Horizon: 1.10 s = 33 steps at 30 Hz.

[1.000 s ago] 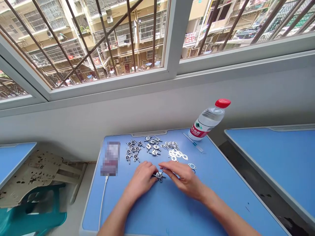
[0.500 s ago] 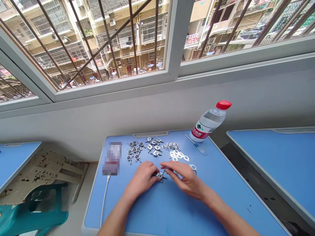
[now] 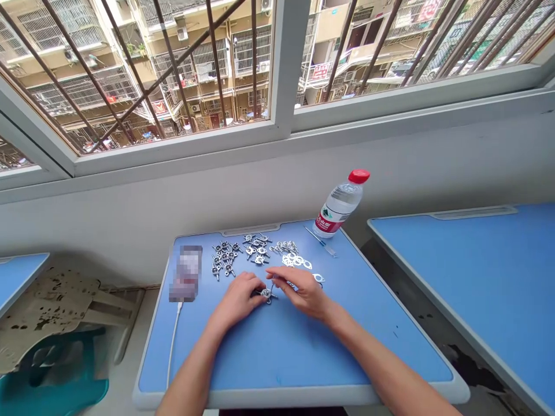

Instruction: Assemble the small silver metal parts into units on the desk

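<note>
On the blue desk [image 3: 277, 352], a water bottle [image 3: 340, 202] stands at the far edge, with loose metal fittings [image 3: 229, 257] and washers [image 3: 297, 261] scattered nearer. The left hand [image 3: 236, 300] and right hand [image 3: 301, 292] curl half-closed — one small metal fitting [image 3: 267, 294] sits between them, against their fingers — whether either grips it, I cannot tell.

Blue desktop [image 3: 281, 352], red bottle cap [image 3: 358, 176], apparently silver fittings [image 3: 259, 249].

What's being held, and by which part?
A small four-armed metal fitting, held at its left arm by the left hand; the right hand is at its top, but whether it grips is too small to tell.
</note>
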Available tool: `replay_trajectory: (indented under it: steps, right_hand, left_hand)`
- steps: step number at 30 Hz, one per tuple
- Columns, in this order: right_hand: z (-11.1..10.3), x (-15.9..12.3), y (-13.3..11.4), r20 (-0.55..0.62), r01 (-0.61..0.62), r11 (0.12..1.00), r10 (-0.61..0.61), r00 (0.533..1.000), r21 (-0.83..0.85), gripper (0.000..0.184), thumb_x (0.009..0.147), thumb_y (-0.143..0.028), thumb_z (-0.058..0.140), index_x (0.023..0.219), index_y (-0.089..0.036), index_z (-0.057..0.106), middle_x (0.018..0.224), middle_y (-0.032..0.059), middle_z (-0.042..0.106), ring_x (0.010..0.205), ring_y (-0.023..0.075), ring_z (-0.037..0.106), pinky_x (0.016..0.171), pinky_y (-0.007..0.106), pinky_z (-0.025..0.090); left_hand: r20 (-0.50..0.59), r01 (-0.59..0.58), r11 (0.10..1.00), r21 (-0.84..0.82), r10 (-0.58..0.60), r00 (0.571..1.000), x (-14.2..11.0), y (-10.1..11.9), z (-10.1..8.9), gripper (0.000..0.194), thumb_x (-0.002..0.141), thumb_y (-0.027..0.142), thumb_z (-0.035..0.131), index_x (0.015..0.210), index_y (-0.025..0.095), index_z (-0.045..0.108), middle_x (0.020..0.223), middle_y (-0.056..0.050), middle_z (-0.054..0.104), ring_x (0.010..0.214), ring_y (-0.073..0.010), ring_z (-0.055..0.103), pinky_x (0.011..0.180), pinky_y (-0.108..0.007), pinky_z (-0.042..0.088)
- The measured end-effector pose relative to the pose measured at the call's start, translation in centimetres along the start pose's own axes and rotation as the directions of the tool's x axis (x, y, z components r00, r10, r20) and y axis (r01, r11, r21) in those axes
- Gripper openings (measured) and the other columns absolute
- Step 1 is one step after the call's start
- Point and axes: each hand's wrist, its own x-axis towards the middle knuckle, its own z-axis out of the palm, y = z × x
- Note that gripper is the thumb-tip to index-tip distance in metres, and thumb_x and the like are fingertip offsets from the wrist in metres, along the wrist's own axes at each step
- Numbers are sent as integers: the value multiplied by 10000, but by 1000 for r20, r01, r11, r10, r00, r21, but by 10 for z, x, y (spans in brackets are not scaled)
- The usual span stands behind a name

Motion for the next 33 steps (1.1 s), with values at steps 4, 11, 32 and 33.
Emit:
replay_trajectory:
  steps: [4,11,32,33]
  right_hand:
    - [-2,1,0,18,-13,1000,13,1000,28,278,943,-131,462,1170,-181,615,915,74,735,798,163,697,713,304,581]
    - [-1,-1,6,-8,-34,999,34,999,9,300,949,-163,464,1202,-224,614,910,61,742,798,170,703,715,302,580]
    - [2,-1,9,-98,-80,997,78,992,-17,160,914,-187,555,1017,-203,677,827,56,739,717,177,690,665,286,547]
    - [2,-1,9,-94,-81,997,79,992,-9,169,913,-177,552,1029,-200,673,840,59,739,726,176,690,672,285,548]
  left_hand:
    - [-22,-14,1000,-16,14,1000,-1,-2,3,71,861,198,640,927,194,668,908,-15,631,913,-187,550,800,-283,429]
    - [-67,-36,998,-42,33,997,4,-9,10,82,864,205,644,938,200,680,927,-32,644,924,-204,549,809,-302,437]
    - [-67,-45,996,-71,41,997,7,-10,9,67,843,199,679,909,201,690,908,-28,642,911,-206,548,810,-302,432]
    - [-58,-43,996,-75,38,998,7,-10,9,73,844,197,676,916,202,688,914,-27,640,916,-205,547,811,-302,432]
